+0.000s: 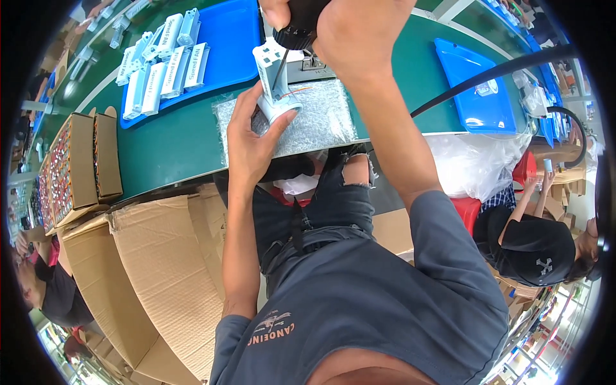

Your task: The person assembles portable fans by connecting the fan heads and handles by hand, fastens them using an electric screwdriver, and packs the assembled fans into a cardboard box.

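Note:
A white plastic fan housing (265, 59) with a round base stands tilted over a sheet of bubble wrap (321, 119). My left hand (249, 138) is closed around its lower end, thumb and fingers on opposite sides. Thin orange-red wires (300, 90) stick out beside the base. Above it, my right hand (359, 32) grips a black power screwdriver (300, 25), cut off by the upper edge. Its thin bit points down into the housing's open side; where the tip meets the part, I cannot make out.
Left on the green table (167, 151), a blue tray (228, 42) bears several white housings (153, 86). Another blue tray (462, 64) lies right, crossed by a black cable (494, 76). Cartons of small parts (77, 170) and an open cardboard box (160, 256) stand left. Co-workers sit both sides.

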A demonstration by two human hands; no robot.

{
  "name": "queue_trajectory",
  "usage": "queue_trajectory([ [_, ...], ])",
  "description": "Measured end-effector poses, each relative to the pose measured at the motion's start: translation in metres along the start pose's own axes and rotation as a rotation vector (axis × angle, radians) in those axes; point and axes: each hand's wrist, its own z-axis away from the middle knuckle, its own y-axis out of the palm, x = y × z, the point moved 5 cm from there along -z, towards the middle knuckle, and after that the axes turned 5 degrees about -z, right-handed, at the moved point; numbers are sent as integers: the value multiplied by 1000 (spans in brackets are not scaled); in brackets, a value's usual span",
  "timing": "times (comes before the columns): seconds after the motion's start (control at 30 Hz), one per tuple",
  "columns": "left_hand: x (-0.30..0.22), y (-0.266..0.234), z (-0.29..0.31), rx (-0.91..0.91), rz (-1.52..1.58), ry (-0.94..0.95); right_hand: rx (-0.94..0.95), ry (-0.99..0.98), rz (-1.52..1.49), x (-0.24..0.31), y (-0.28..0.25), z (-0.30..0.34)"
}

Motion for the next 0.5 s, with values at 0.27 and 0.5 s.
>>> queue_trajectory([
  [0.27,-2,-3,1,5,-6,-23,53,20,172,14,10,-22],
  [0.5,-4,0,1,-14,-28,21,40,-64,97,9,17,-6],
])
